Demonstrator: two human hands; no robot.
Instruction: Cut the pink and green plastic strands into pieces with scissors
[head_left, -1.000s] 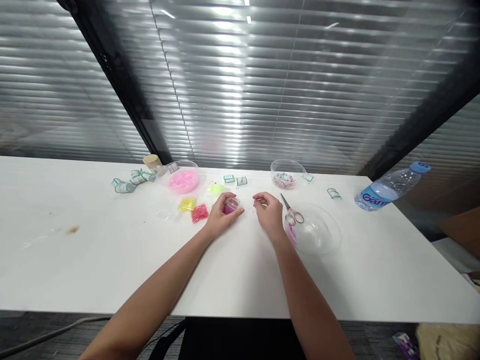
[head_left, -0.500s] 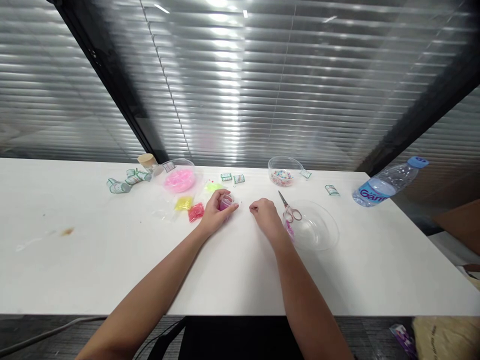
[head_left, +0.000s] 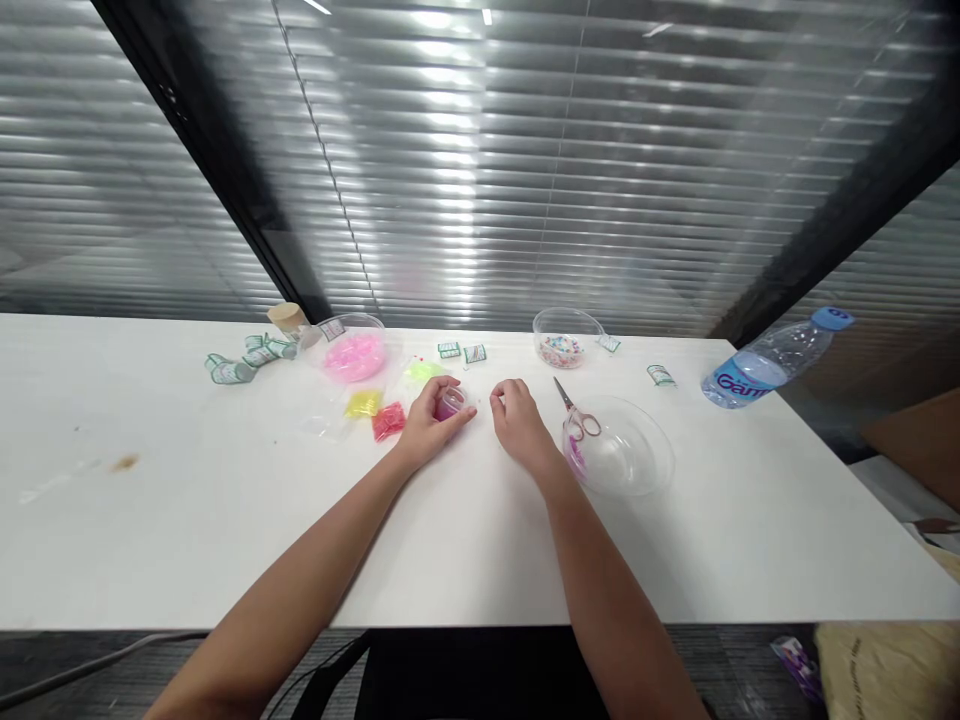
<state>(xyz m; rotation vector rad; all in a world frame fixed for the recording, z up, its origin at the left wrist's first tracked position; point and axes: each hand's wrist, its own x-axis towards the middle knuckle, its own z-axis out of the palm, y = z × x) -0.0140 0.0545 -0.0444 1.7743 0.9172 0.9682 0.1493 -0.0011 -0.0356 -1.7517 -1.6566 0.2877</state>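
Note:
My left hand [head_left: 433,425] is curled round a small clear cup [head_left: 451,402] with purple stuff inside, held near the table surface. Just to its right, my right hand [head_left: 519,420] is closed with thumb and fingertips pinched together; whatever may be between them is too small to make out. A red packet [head_left: 388,421] and a yellow packet [head_left: 364,403] lie left of my left hand. Behind it is a bright yellow-green packet [head_left: 424,371]. Right of my right hand, scissors [head_left: 576,412] rest on a clear shallow dish [head_left: 637,455] with purple bits at its left side.
A clear bowl [head_left: 568,318] with colourful beads stands at the back. Another bowl holds a pink mass [head_left: 355,357]. Crumpled green-and-white wrappers [head_left: 229,370] lie at the left, near a beige lid [head_left: 286,317]. A water bottle [head_left: 772,362] leans at the right.
My right hand has shifted a little up and left, closer to the cup. My left hand keeps its hold on the cup. The whole view has moved slightly.

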